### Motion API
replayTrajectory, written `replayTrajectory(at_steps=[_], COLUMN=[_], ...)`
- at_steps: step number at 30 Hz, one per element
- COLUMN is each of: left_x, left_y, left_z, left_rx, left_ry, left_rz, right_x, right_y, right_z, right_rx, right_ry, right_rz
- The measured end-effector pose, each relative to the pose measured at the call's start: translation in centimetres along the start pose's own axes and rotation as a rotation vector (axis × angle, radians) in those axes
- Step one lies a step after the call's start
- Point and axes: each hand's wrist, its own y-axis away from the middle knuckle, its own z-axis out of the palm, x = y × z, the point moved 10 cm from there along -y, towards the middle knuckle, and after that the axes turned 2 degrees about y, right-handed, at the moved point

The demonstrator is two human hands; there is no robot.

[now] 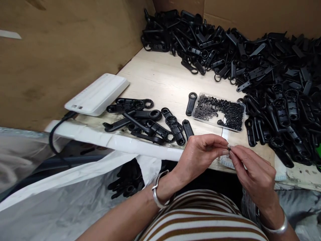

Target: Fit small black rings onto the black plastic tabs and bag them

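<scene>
My left hand (200, 154) and my right hand (253, 170) meet fingertip to fingertip just over the table's front edge. Both are closed in a pinch on a tiny dark part (228, 148), too small to name and mostly covered by the fingers. Just beyond them lies a clear plastic box (217, 124) with small metal springs (204, 108) on its left side and small black pieces (232, 113) on its right. One black plastic arm with a ring end (192, 102) rests against the box's left side.
Left of my hands lies a loose group of black plastic arms (147, 122). A white power bank (97, 93) with a black cable (51, 137) sits behind them. A large heap of similar arms (250, 60) fills the back and right, against cardboard walls (263, 16).
</scene>
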Motion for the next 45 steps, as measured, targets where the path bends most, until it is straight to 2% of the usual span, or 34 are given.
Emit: replayTrajectory(at_steps=[10,14,17,20,22,25,33,45], left_x=[0.5,0.9,2.4,4.5,4.4,2.9,1.3,1.2], left_y=[0.3,0.3,0.5,1.3,1.6,1.4,1.2,1.3], left_z=[0.0,0.2,-0.1,-0.3,-0.1,0.0,0.7,0.6], left_rx=[0.006,-0.065,-0.109,-0.093,-0.125,-0.185,-0.224,-0.17], left_ry=[-0.035,-0.105,-0.377,-0.823,-1.085,-1.312,-1.262,-1.185], left_rz=[0.042,0.055,0.179,0.437,0.521,0.499,0.439,0.479], right_x=[-0.5,-0.8,0.3,1.6,2.2,2.4,1.8,2.0], right_y=[-0.5,-1.1,-1.1,-0.7,-0.4,-0.1,-0.3,-0.3], right_z=[0.1,0.2,0.2,0.2,0.4,0.7,1.7,3.6], right_rx=[0.041,0.064,0.062,0.046,0.019,-0.004,-0.065,-0.19], right_ry=[-0.02,0.003,-0.02,-0.033,-0.02,0.011,0.002,-0.021], right_rz=[-0.033,-0.049,0.009,0.058,0.058,0.03,-0.009,-0.032])
